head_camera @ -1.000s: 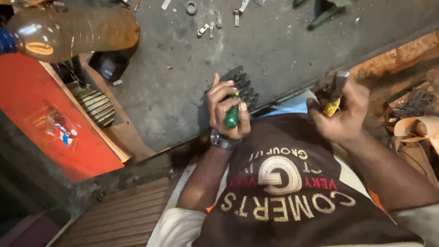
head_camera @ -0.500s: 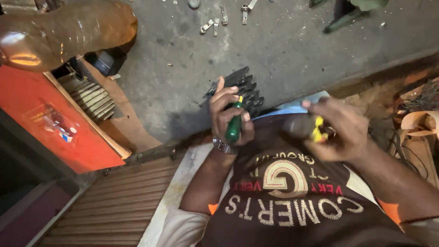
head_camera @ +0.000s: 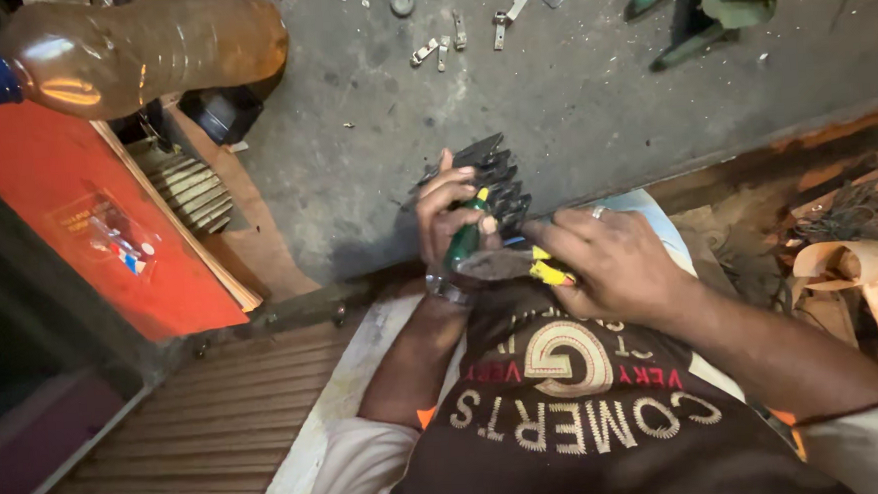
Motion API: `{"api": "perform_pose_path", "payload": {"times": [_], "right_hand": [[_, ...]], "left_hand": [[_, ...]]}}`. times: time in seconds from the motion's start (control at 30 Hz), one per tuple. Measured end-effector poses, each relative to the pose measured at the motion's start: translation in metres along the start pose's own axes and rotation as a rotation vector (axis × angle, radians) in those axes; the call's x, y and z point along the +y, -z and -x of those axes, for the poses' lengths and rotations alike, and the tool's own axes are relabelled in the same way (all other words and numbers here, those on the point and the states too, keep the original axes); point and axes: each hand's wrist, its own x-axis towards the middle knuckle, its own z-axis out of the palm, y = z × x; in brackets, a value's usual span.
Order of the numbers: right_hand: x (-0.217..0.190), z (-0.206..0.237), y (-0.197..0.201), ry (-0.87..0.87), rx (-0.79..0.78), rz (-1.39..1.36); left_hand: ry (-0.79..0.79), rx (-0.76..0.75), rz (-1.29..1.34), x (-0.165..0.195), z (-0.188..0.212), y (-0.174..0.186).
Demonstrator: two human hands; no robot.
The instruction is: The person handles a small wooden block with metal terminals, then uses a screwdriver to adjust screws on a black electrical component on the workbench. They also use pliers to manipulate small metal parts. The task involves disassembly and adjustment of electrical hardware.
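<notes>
From the head camera, my left hand (head_camera: 454, 216) is closed around a green-handled screwdriver (head_camera: 466, 238) and presses against a black finned part (head_camera: 492, 182) at the near edge of the grey concrete slab (head_camera: 572, 100). My right hand (head_camera: 610, 260) is clenched on yellow-handled pliers (head_camera: 512, 265), their metal nose lying just beside the left wrist. A brown plastic bottle (head_camera: 138, 50) lies on its side well apart, above an orange board (head_camera: 77, 216).

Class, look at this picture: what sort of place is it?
Probably a small repair workshop: a grimy grey workbench strewn with small metal parts, and the right hand holding yellow-handled pliers.
</notes>
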Motion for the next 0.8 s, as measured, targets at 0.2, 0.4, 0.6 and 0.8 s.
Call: {"api": "perform_pose_path", "payload": {"times": [0.2, 0.4, 0.6, 0.8], "right_hand": [[-0.006, 0.009, 0.003, 0.071, 0.228, -0.113], [-0.003, 0.007, -0.012, -0.008, 0.148, -0.099], [-0.009, 0.000, -0.006, 0.012, 0.063, 0.058], [-0.011, -0.011, -0.008, -0.113, -0.088, -0.030]], "left_hand": [[-0.020, -0.062, -0.044, 0.009, -0.006, 0.003], [0.001, -0.049, -0.115, 0.009, -0.005, 0.003], [0.008, 0.031, -0.065, 0.000, 0.002, 0.000], [0.020, -0.032, 0.026, -0.012, 0.007, 0.005]]}}
